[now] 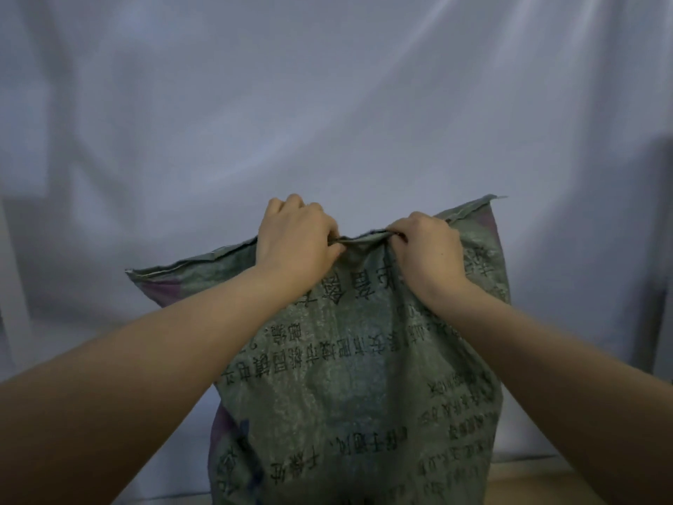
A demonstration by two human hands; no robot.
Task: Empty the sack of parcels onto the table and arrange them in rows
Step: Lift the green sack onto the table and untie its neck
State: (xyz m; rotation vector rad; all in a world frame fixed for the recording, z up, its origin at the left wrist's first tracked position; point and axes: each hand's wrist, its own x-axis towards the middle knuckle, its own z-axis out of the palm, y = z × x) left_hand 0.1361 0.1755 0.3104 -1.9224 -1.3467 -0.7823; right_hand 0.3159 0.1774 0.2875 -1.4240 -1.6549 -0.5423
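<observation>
Grey-green woven plastic, worn and dusty: a large sack (pixel 357 359) printed with black characters that read upside down from here, held up in front of a pale, creased white cloth backdrop (pixel 327 103). Both bare forearms reaching forward and up. Left hand (pixel 296 238) and right hand (pixel 426 249) close together at the sack's upper edge, each with fingers curled tightly round a bunched fold of the fabric, knuckles facing the camera. Between the two grips, a short taut ridge of gathered edge. Outward from the left grip, the edge slanting down to a limp corner with a purple patch; outward from the right grip, the edge rising to a pointed corner, also tinged purple. Below the grips, the body of the sack hanging wide and full, running out of view at the bottom. Nothing of the contents visible. Lower right of the sack, a sliver of tan surface (pixel 568 479).
</observation>
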